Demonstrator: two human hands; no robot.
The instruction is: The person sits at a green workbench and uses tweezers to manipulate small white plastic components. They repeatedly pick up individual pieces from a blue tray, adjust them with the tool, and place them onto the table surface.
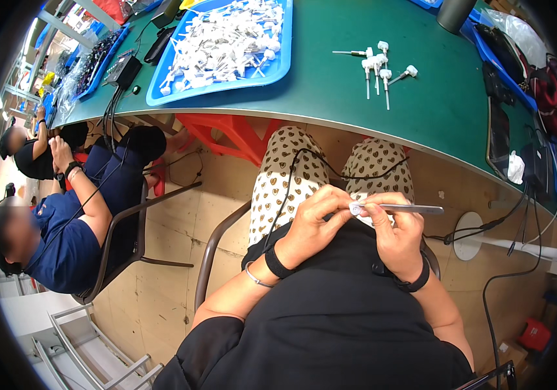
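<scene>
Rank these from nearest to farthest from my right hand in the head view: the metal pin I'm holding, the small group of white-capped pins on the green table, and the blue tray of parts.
1. Metal pin, held in the right hand, over the lap.
2. Group of white-capped pins, on the green table ahead.
3. Blue tray, farther off, ahead and to the left.

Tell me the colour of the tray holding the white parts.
Blue tray, clearest in the head view.

— What do I have at the frame's centre?
— Both hands over the lap: left hand beside right hand, a rod between them pointing right.
— And above?
— The table across the top; a tray upper left, loose parts right of it. A seated person at far left.
</scene>
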